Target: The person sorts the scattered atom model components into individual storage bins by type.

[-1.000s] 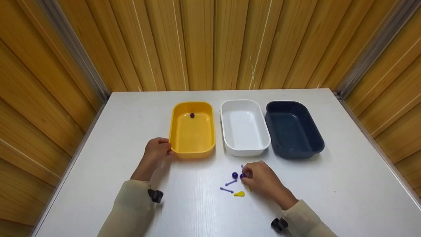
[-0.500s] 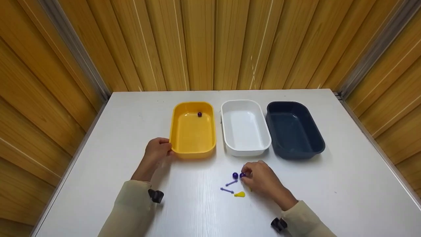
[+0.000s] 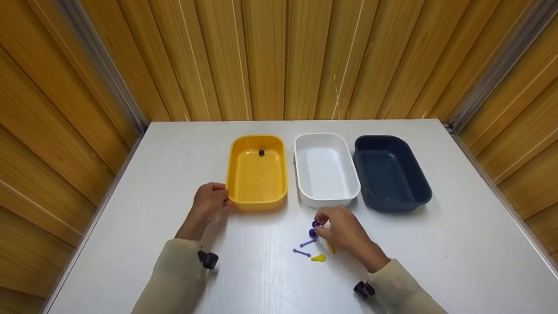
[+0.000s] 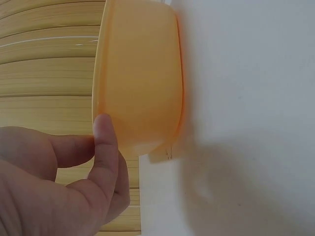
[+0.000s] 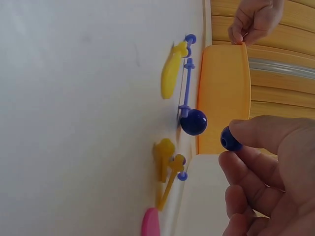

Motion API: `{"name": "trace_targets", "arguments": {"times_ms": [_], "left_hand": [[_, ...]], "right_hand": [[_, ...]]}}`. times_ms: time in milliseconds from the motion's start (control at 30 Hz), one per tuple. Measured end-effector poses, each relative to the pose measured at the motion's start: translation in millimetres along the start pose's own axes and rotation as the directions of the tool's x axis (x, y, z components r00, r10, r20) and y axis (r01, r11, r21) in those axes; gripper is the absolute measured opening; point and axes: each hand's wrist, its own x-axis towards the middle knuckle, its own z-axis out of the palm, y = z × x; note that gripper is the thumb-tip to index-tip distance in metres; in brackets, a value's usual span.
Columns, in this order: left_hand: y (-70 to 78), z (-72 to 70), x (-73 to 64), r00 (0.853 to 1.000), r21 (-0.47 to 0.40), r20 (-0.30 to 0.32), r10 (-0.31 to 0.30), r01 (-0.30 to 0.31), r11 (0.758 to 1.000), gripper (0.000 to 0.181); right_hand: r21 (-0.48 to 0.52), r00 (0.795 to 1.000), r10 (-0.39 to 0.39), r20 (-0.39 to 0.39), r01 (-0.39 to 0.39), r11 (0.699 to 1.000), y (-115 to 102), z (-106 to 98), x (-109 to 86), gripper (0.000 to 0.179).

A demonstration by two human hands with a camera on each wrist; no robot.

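Pinching a dark purple bead (image 5: pixel 229 140) with the right hand (image 3: pixel 344 224), thumb and fingertips narrow on it; its hole faces the right wrist camera. Held bead is in front of the white tray (image 3: pixel 328 203), just beside the purple ball (image 3: pixel 312 233) on the counter (image 3: pixel 253 270). Whether the two touch, can't tell.

Left hand (image 3: pixel 210 197) grips the yellow tray (image 3: pixel 257 206) on its left side, by the near corner, fingers narrow at the rim; left wrist view has one digit pressed to the outer wall. Inside that tray, near the far end: a small purple bead (image 3: pixel 261 152).

Loose on the counter, below the right hand: upper purple stick (image 3: pixel 307 243) angled near the ball, lower purple stick (image 3: pixel 301 252) nearer the person, yellow piece (image 3: pixel 318 258) to its right. Another yellow bit (image 3: pixel 331 249) partly hidden by the right hand. Right wrist view also catches a pink piece (image 5: pixel 151 223), cut off by the frame edge.

Trays go left to right yellow, white, dark blue tray (image 3: pixel 394 206). Pale sleeves (image 3: pixel 170 272), black device (image 3: pixel 208 260) at each wrist. Wood-look panels (image 3: pixel 261 61) behind.
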Motion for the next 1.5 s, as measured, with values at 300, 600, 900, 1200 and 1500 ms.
{"name": "trace_targets", "arguments": {"times_ms": [300,600,900,1200,1500], "left_hand": [[-2.3,0.7,-0.8,0.999,-0.029,0.000,0.033,-0.033,0.999,0.031],[-2.8,3.3,0.3,1.000,-0.051,0.000,0.026,-0.026,0.998,0.031],[-0.8,6.0,0.5,1.000,-0.041,-0.003,-0.005,0.005,0.999,0.031],[-2.4,4.7,-1.0,1.000,-0.041,-0.010,0.021,-0.021,0.999,0.030],[0.1,2.3,0.0,1.000,-0.045,-0.022,0.004,-0.005,0.999,0.030]], "right_hand": [[0.021,0.996,-0.059,-0.066,0.061,0.998,-22.2,2.8,15.3,0.012],[0.022,0.990,-0.067,-0.128,0.071,0.997,-47.1,5.9,35.4,0.013],[0.020,0.976,-0.108,-0.187,0.114,0.993,-63.5,16.2,57.1,0.014],[0.016,0.970,-0.129,-0.208,0.135,0.991,-65.8,24.9,66.7,0.013],[0.028,0.971,-0.135,-0.195,0.143,0.989,-68.2,22.6,69.9,0.017]]}}
